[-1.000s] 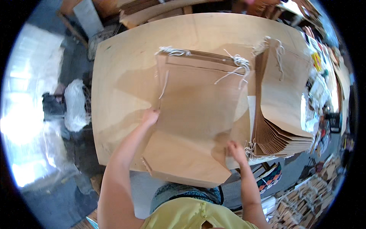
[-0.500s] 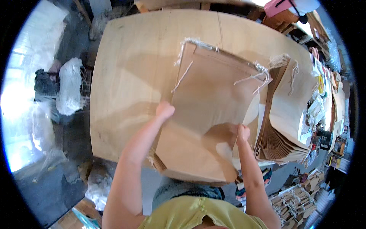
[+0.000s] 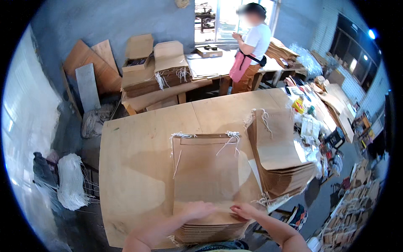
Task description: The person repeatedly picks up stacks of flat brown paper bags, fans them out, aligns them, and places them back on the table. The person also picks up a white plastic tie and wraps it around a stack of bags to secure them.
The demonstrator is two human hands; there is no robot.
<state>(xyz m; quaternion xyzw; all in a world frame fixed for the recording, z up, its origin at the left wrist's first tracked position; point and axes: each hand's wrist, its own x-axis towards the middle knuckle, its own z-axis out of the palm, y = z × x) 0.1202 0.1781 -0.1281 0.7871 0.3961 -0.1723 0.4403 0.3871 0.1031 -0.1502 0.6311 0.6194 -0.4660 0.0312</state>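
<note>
A stack of flat brown kraft paper bags (image 3: 208,176) lies in front of me at the table's near edge. White cord handles show at its far end, and the near end fans into layered edges. My left hand (image 3: 201,209) rests across the near part of the top bag, fingers stretched toward the right. Just right of it, my right hand (image 3: 242,211) is low over the same bag with its fingers curled in; whether paper is pinched in them is hidden. A second, thicker stack of corded paper bags (image 3: 277,143) leans beside it on the right.
The pale wooden table (image 3: 134,168) carries both stacks. Clutter with a yellow package (image 3: 298,106) lies at its right. A person (image 3: 252,46) stands beyond, at a back bench with more bag stacks (image 3: 171,59). A white cord bundle (image 3: 72,180) hangs left of the table.
The view has tilted up, showing the room and person. My hands have left the bag's two sides and come together over its near end. The bag now lies straighter and flat on the stack.
</note>
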